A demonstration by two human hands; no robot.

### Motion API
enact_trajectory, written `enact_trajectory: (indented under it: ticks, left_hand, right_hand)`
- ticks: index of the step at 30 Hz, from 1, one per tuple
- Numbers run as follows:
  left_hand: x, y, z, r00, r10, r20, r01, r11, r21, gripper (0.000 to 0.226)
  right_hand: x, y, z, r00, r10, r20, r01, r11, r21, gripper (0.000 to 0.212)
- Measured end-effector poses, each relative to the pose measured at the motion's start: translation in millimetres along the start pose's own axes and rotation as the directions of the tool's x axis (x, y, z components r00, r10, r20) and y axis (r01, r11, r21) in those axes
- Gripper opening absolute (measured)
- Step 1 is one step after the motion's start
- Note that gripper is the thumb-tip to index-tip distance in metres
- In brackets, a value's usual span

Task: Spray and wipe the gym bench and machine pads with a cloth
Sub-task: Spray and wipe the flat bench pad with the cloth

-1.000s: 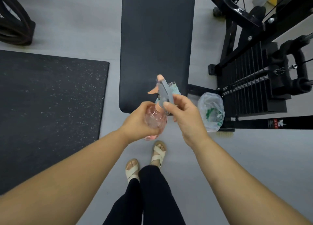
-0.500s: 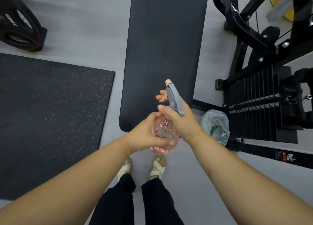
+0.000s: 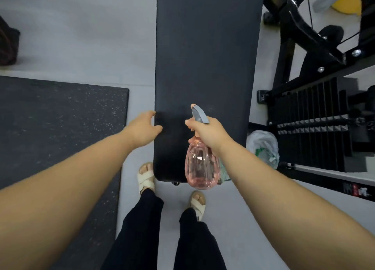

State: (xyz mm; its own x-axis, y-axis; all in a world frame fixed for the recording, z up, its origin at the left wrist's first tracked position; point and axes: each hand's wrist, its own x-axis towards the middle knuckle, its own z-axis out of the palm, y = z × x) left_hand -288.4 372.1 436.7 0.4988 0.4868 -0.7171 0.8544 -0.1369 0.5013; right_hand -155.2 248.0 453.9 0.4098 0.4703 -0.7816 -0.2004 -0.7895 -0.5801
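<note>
Spray bottle (image 3: 202, 168) held over the bench (image 3: 205, 56)
My right hand (image 3: 210, 130) grips its neck; my left hand (image 3: 142, 128) is loosely open at the bench's left edge

bench pad (image 3: 207, 46): black, flat | spray bottle (image 3: 202, 168): clear pink (grey trigger head), held over pad's near end

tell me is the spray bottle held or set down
Held. The right hand grips the spray bottle at its neck under the grey trigger head, over the bench; the left hand is off it.
</note>
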Motion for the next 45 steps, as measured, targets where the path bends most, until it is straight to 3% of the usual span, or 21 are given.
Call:
enact_trajectory:
  ticks: [3,8,14,21,26,31,34,39,42,45]
  left_hand:
    - [23,-4,-16,1.0,-0.01,0.021,0.01,1.0,0.02,0.057]
    - [46,0,-17,0.997,0.06,0.052,-0.063,0.997,0.051,0.058]
    - [67,18,-6,0.995,0.056,0.078,-0.067,0.987,0.146,0.064]
    - [84,39,-18,0.996,-0.071,-0.054,0.079,0.986,0.15,0.058]
    - [100,58,-31,0.992,-0.039,-0.122,0.055,0.99,0.132,0.057]
    - [112,65,-39,0.992,0.005,-0.122,0.013,0.989,0.146,0.053]
    - [112,60,-40,0.996,0.031,-0.085,-0.02,0.992,0.123,0.053]
    - [117,57,-53,0.997,0.001,-0.082,0.005,0.997,0.074,0.052]
    - [126,70,-66,0.981,0.044,-0.186,-0.011,0.984,0.176,0.052]
    - [142,88,-84,0.971,0.142,-0.194,-0.081,0.953,0.293,0.055]
  right_hand:
    - [10,-4,20,0.997,0.037,-0.069,-0.039,0.999,-0.034,0.03]
    - [21,-8,12,0.971,0.153,-0.183,-0.125,0.98,0.154,0.008]
    - [37,-18,-51,0.957,0.155,-0.244,-0.093,0.964,0.25,0.032]
    - [52,-48,-80,0.957,0.175,-0.231,-0.108,0.955,0.275,0.014]
    - [66,-73,-74,0.991,0.07,-0.111,-0.058,0.992,0.11,0.03]
    - [73,-96,-56,0.999,-0.032,0.008,0.032,0.999,0.005,0.018]
    - [78,-105,-47,1.0,-0.006,0.0,0.006,0.999,0.051,0.017]
    - [85,-110,-58,0.999,0.039,0.031,-0.041,0.998,0.056,0.039]
    - [87,-118,-77,0.998,0.049,0.042,-0.054,0.989,0.14,0.03]
    - [92,-130,-91,0.998,0.05,-0.049,-0.035,0.962,0.272,0.021]
